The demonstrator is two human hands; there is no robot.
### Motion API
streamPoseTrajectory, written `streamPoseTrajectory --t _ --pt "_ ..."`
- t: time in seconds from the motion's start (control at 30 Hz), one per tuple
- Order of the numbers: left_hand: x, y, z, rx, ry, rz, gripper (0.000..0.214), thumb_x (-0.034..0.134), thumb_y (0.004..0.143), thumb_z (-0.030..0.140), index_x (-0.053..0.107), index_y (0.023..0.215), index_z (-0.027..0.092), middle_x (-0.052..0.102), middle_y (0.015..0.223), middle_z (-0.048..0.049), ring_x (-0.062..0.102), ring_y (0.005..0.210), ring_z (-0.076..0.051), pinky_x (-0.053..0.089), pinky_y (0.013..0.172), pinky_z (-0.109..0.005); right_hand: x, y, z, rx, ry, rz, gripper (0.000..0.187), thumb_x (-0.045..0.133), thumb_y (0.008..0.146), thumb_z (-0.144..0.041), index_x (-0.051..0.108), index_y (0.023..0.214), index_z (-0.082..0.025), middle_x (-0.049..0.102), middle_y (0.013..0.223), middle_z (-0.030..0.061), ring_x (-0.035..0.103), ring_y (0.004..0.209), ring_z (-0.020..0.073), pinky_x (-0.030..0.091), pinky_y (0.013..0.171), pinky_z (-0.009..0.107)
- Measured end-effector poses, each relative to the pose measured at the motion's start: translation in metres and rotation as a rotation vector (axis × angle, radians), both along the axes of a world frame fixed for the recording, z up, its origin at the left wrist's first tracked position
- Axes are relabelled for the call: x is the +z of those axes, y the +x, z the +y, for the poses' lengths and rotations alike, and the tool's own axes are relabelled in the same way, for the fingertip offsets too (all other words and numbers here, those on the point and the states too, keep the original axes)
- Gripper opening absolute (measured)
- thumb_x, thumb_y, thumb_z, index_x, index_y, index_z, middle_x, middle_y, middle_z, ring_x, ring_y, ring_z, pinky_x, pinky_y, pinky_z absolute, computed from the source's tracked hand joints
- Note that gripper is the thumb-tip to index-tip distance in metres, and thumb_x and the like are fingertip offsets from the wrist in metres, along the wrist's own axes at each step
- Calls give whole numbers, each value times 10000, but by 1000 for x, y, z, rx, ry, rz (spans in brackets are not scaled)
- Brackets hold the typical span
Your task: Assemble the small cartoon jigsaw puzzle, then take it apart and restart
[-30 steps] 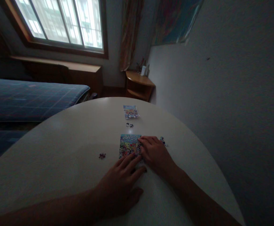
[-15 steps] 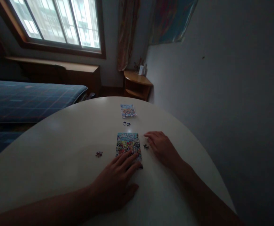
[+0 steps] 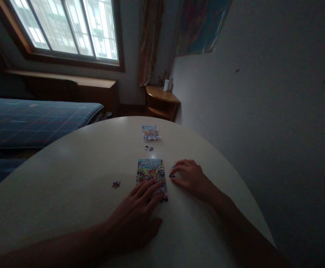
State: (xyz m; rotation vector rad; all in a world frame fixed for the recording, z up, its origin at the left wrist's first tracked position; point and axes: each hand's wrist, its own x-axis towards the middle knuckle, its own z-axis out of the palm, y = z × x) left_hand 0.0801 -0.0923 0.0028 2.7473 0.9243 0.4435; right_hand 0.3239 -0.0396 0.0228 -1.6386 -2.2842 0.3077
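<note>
A colourful jigsaw puzzle (image 3: 151, 169), a flat upright rectangle with lettering along its top, lies on the white table. My left hand (image 3: 140, 206) rests flat across its lower part, fingers stretched out, covering some of the picture. Just right of the puzzle, my right hand (image 3: 188, 175) has its thumb and index finger closed around a small dark jigsaw piece (image 3: 171, 176) at the table surface. A bit of blue shows beside its fingertips, too small to make out. More loose jigsaw pieces (image 3: 116, 184) lie to the left of the puzzle.
Beyond the puzzle are a few small pieces (image 3: 149, 148) and a printed packet (image 3: 150, 133). The round white table (image 3: 75, 167) has a wall (image 3: 276, 130) to its right. A plaid mattress (image 3: 39, 123) stands at the left and a wooden corner shelf (image 3: 162, 95) behind.
My right hand's fingers have curled and drawn together onto the piece beside the puzzle. My left hand stays on the puzzle. The camera view has shifted slightly.
</note>
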Motion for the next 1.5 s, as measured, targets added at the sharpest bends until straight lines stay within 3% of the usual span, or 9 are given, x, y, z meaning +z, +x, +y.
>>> streamPoseTrajectory --t 0.2,0.4,0.6,0.73,0.83,0.97,1.17,1.5 --pt "2 -1 -1 -10 32 -42 506 582 843 227 463 1333 200 499 1413 -95 434 1308 -303 409 1089 -528 2 1 -2 23 -75 15 150 734 776 -247 716 925 -254 623 1155 70 506 1138 281 372 951 471" --pt "3 1 -1 2 51 -67 466 576 842 206 478 1298 190 539 1348 -97 481 1234 -286 444 1046 -505 8 -3 -7 106 -59 8 163 747 740 -219 695 892 -249 643 1120 52 506 1137 269 327 975 451" --pt "4 -4 11 121 70 -143 372 547 818 146 539 1185 209 617 1189 -70 553 1106 -254 494 964 -466 13 -8 -10 184 -77 56 194 724 730 -145 668 895 -230 693 967 28 566 1068 239 347 966 419" --pt "1 -11 24 236 60 -136 391 524 814 144 515 1200 202 572 1276 -85 515 1177 -274 469 1007 -490 14 -9 -10 209 -109 152 214 699 743 -116 674 926 -224 710 935 23 628 931 199 426 891 372" --pt "-3 -14 27 264 71 -125 448 525 811 164 478 1256 191 509 1364 -104 451 1263 -303 436 1047 -520 13 -12 -11 260 -169 263 94 667 818 -177 688 903 -212 717 911 28 649 841 162 478 807 309" --pt "-5 -13 27 268 51 -115 470 520 814 169 465 1280 194 494 1386 -98 435 1287 -301 416 1071 -509 7 -22 -15 317 -153 370 44 664 870 -228 708 871 -227 732 903 5 663 859 147 478 838 295" --pt "-4 -11 25 255 11 -110 485 536 825 192 457 1303 208 484 1398 -89 425 1295 -292 397 1087 -503 7 -34 -23 194 -55 282 160 718 836 -225 711 992 -258 749 917 -4 684 872 172 454 907 374" --pt "-3 -10 25 237 10 -85 542 554 838 229 418 1362 222 463 1433 -82 394 1338 -291 360 1120 -505 5 -24 -16 83 -83 379 130 628 890 -214 691 1003 -226 741 902 14 688 825 160 523 797 309"
